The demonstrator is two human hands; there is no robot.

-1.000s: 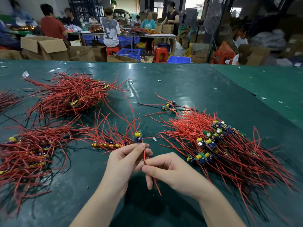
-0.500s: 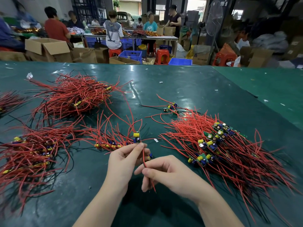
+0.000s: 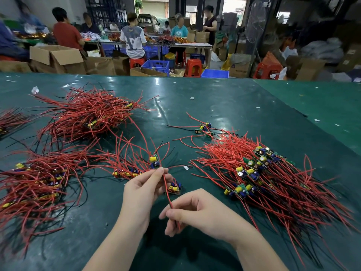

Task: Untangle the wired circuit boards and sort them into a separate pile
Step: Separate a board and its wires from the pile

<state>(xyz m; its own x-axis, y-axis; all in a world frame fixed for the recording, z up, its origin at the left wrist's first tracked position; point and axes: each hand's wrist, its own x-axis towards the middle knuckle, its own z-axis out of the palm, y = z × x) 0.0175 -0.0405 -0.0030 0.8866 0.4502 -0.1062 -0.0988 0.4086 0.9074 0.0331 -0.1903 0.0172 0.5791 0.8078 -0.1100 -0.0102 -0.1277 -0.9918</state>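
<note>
I see the left hand (image 3: 142,190) pinching a red wire (image 3: 167,192) just below a small circuit board (image 3: 154,162), which stands up at its 12 o'clock. The right hand (image 3: 197,212) has fingers curled round the same wire lower down; the wire runs taut between both hands. A second board (image 3: 175,187) lies on the green table (image 3: 224,106) between them. At 3 o'clock sits a large wired-board pile (image 3: 273,182). At 9 o'clock a tangled pile (image 3: 35,182); at 11 o'clock another tangle (image 3: 88,114). A few loose boards (image 3: 204,128) lie at 1 o'clock.
</note>
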